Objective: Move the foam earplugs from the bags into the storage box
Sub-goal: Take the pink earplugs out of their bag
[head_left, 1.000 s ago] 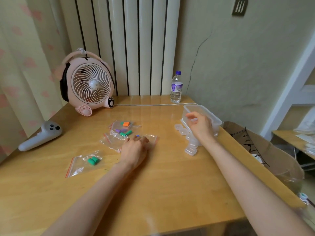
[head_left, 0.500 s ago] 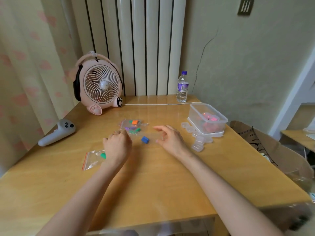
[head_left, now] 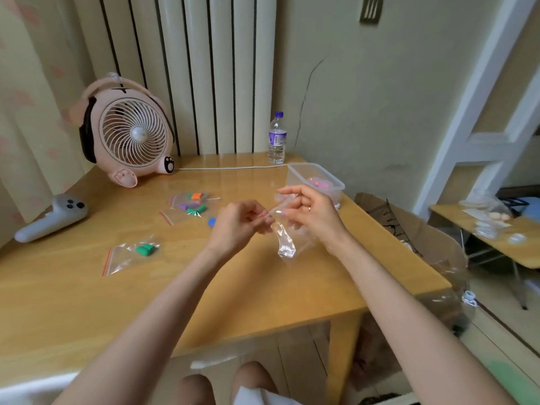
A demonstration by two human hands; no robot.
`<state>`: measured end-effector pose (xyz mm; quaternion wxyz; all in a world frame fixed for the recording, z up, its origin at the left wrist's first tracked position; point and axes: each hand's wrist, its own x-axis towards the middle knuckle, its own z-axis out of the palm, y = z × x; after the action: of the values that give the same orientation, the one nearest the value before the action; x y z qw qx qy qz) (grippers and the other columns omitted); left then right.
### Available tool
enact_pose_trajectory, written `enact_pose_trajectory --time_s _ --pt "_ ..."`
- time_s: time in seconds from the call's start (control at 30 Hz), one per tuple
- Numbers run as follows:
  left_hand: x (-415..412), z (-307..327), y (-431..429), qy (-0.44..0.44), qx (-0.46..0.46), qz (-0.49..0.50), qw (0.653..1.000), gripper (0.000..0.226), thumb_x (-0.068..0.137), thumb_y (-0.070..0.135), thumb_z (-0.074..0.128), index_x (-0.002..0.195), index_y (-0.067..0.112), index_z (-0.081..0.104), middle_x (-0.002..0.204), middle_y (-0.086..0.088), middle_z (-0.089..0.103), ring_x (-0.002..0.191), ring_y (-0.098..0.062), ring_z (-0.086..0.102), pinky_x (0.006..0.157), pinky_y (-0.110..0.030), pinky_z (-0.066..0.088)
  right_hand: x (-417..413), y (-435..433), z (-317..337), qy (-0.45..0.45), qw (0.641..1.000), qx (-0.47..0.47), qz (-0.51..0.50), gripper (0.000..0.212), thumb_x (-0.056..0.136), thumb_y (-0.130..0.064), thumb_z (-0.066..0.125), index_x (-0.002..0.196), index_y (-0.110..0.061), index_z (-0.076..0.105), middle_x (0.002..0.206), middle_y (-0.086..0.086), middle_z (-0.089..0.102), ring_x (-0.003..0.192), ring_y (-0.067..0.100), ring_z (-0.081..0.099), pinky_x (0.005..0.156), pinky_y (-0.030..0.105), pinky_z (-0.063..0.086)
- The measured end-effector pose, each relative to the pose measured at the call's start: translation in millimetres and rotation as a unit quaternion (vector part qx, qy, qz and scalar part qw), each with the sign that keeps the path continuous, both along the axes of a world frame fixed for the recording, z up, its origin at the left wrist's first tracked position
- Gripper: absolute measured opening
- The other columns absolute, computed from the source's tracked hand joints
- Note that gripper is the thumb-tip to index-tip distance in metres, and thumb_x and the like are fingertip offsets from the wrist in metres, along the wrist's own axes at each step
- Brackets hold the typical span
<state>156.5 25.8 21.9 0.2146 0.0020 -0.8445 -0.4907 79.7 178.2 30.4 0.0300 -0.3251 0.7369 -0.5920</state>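
Head view. Clear bag [head_left: 285,242] held up over the middle of the table [head_left: 204,302], between both hands. Long axis near vertical, mouth uppermost, bottom end hanging down and crumpled just above the wood. Film is transparent; cannot tell what is inside.

Left hand [head_left: 236,226]: fingers curled in, tips pinching the bag's top edge from the left. Right hand [head_left: 309,213]: thumb and fingers pinching the same top edge from the right, index finger raised and a little bent. Both narrow grips, hands nearly touching at the fingertips.

Blue earplug [head_left: 212,222] loose on the table just beyond the left hand, partly hidden by it; its axis cannot be read.

Second bag [head_left: 128,257] flat toward the near left edge, long axis diagonal, red-striped mouth toward that edge. Two green earplugs [head_left: 145,249] in it side by side, lying roughly left to right.

Cluster of bags [head_left: 187,207] farther in, overlapping, with orange, purple and green plugs; count not clear.

Storage box [head_left: 302,168] at the right edge toward the far right corner, near wall hidden behind the right hand. Pink earplugs [head_left: 318,182] inside, blurred.

Fan [head_left: 128,135] at far left corner, water bottle [head_left: 277,138] at far edge, controller [head_left: 52,217] at left edge.
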Motion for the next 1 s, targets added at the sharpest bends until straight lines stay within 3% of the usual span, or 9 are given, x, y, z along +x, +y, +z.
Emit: enact_pose_trajectory --time_s 0.13,0.23,0.37,0.53,0.63,0.73,0.87,0.97,1.0 --pt "-3.9 -3.6 42.6 -0.029 0.029 -0.073 0.997 0.017 0.082 0.011 0.069 0.068 0.012 0.059 0.057 0.002 0.065 0.050 -0.005 0.058 0.057 -0.017 0.049 9.2 54.9 -2.7 -0.053 0.997 -0.024 -0.059 0.017 0.082 0.004 0.065 0.098 0.000 0.066 0.074 0.009 0.062 0.053 0.005 0.057 0.055 0.018 0.049" --pt "-4.5 -11.5 79.0 -0.044 0.035 -0.114 0.992 0.020 0.082 0.011 0.069 0.068 0.011 0.056 0.056 -0.002 0.063 0.047 -0.005 0.056 0.056 -0.018 0.048 16.2 104.7 -12.2 -0.077 0.990 -0.024 -0.115 0.011 0.080 0.006 0.065 0.085 -0.004 0.066 0.066 0.004 0.066 0.051 0.006 0.059 0.053 0.016 0.048" --pt "-2.9 -27.9 129.1 -0.046 0.004 -0.153 0.987 0.021 0.086 0.016 0.066 0.069 0.015 0.054 0.060 -0.003 0.063 0.058 -0.014 0.057 0.066 -0.031 0.050 33.6 182.5 -37.4 -0.123 0.975 -0.001 -0.185 0.010 0.081 0.000 0.067 0.088 -0.006 0.066 0.071 0.000 0.070 0.061 0.004 0.062 0.050 0.011 0.041" --pt "-0.4 -52.7 191.3 -0.048 -0.060 -0.237 0.968 0.016 0.087 0.019 0.065 0.074 0.017 0.057 0.055 0.014 0.062 0.055 0.002 0.055 0.062 -0.018 0.044 50.9 267.5 -102.5 -0.212 0.948 0.073 -0.226 0.009 0.077 0.002 0.071 0.081 -0.005 0.067 0.062 0.004 0.060 0.044 0.006 0.045 0.040 0.015 0.034" --pt "-0.5 -67.3 216.9 -0.054 -0.068 -0.270 0.959 0.016 0.087 0.022 0.064 0.073 0.018 0.058 0.055 0.013 0.063 0.058 -0.002 0.059 0.066 -0.023 0.048 59.1 295.8 -163.7 -0.266 0.917 0.116 -0.274 0.012 0.078 0.007 0.068 0.079 -0.005 0.065 0.064 0.009 0.064 0.045 0.009 0.056 0.046 0.021 0.048" --pt "1.3 -74.2 231.6 -0.068 -0.069 -0.285 0.954 0.016 0.089 0.020 0.062 0.080 0.007 0.060 0.061 0.007 0.066 0.061 -0.006 0.061 0.065 -0.019 0.048 66.2 315.0 -240.6 -0.331 0.856 0.133 -0.374 0.021 0.081 0.015 0.059 0.072 -0.004 0.063 0.065 0.015 0.063 0.046 0.017 0.061 0.049 0.027 0.056" --pt "-1.0 -77.0 234.0 -0.072 -0.083 -0.280 0.954 0.017 0.089 0.019 0.062 0.082 0.004 0.061 0.065 0.002 0.069 0.065 -0.013 0.065 0.069 -0.022 0.050 81.6 331.1 -325.7 -0.372 0.803 0.167 -0.435 0.023 0.086 0.006 0.057 0.070 -0.010 0.064 0.076 0.015 0.068 0.063 0.028 0.067 0.073 0.047 0.058" --pt "-4.1 -78.0 228.9 -0.071 -0.094 -0.273 0.955 0.016 0.089 0.022 0.062 0.082 0.007 0.061 0.066 0.003 0.070 0.064 -0.009 0.064 0.070 -0.023 0.051 92.9 338.7 -360.2 -0.379 0.794 0.214 -0.426 0.006 0.087 -0.007 0.063 0.090 -0.006 0.068 0.078 0.007 0.068 0.072 0.025 0.066 0.077 0.048 0.056" --pt "-4.7 -77.5 227.0 -0.073 -0.092 -0.272 0.955 0.016 0.089 0.022 0.062 0.082 0.008 0.061 0.067 0.003 0.070 0.065 -0.008 0.064 0.070 -0.023 0.051 94.6 339.3 -364.0 -0.387 0.788 0.213 -0.429 0.012 0.086 -0.009 0.064 0.096 -0.005 0.067 0.077 0.006 0.068 0.071 0.025 0.064 0.077 0.049 0.056"
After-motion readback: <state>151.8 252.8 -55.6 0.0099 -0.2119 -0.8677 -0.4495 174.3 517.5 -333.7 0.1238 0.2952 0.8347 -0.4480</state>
